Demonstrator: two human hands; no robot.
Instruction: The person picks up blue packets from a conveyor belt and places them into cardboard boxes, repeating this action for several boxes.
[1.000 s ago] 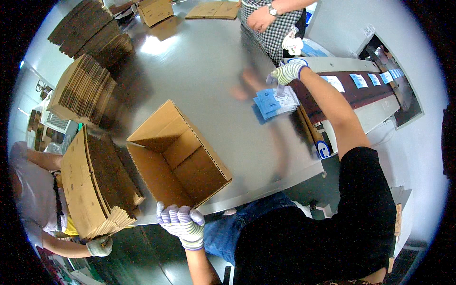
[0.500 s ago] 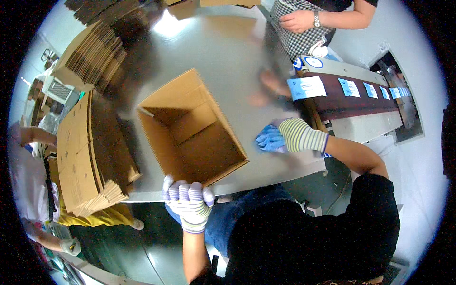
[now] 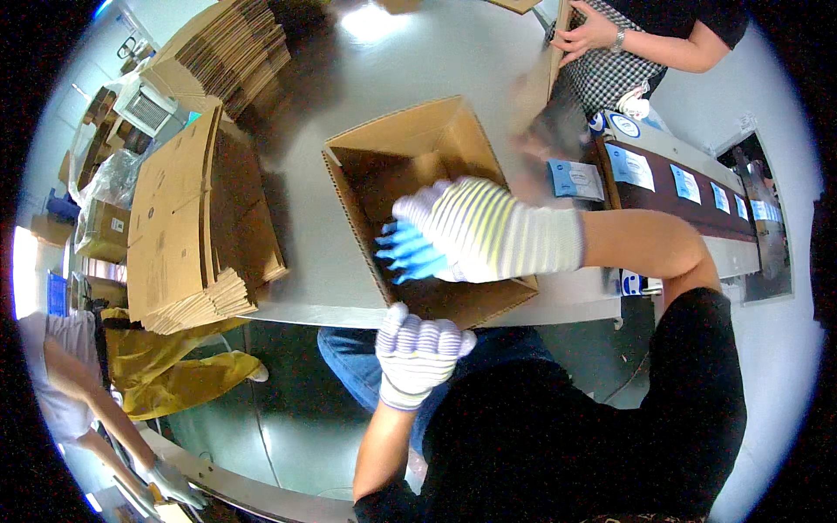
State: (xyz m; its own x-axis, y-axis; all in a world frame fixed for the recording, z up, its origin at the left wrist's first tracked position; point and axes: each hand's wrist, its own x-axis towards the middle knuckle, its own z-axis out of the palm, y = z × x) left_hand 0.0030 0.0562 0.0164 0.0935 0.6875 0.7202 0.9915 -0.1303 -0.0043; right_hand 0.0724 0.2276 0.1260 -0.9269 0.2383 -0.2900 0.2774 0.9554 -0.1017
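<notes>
An open cardboard box (image 3: 397,139) stands at the near edge of the grey table, its opening facing up. My left hand (image 3: 423,356), in a striped knit glove, has its fingers curled over the box's near rim. My right hand (image 3: 493,231), in a matching glove, is over the box opening. It is closed on a bunch of blue packets (image 3: 410,253), whose ends stick out past the fingers. The glove and forearm hide part of the box's inside, so I cannot tell what lies at its bottom.
A brown conveyor belt (image 3: 667,202) at right carries blue-and-white packets; one packet (image 3: 575,180) lies at its table end. A co-worker's hand (image 3: 588,33) grips cardboard beyond. Flattened cartons (image 3: 170,218) stand at left, with another stack (image 3: 231,57) behind. Another person's gloved hand (image 3: 174,484) is lower left.
My right hand has carried the blue packets leftward from the table to over the box. My left hand keeps its place on the rim. A packet has come off the belt's end.
</notes>
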